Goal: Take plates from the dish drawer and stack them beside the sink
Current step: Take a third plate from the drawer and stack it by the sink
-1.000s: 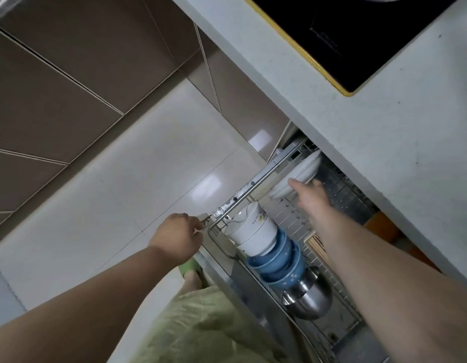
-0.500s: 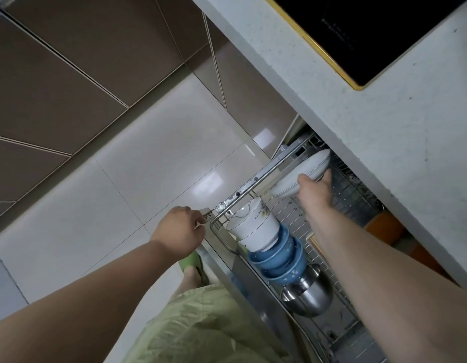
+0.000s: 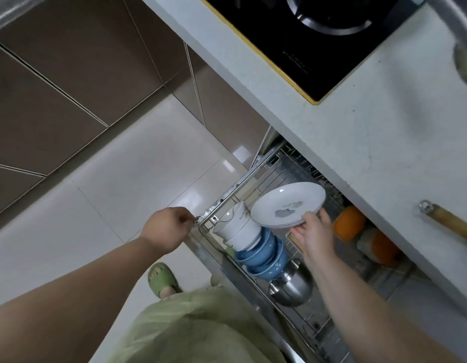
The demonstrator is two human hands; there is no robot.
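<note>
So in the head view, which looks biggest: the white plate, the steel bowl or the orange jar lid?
1. White plate, though held up nearer the camera.
2. Steel bowl.
3. Orange jar lid.

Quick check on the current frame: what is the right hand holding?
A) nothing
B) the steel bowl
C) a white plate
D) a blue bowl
C: the right hand grips the rim of a white plate lifted above the drawer rack, while the blue bowls and steel bowl sit untouched in the rack; the left hand is closed on the drawer's front corner.
</note>
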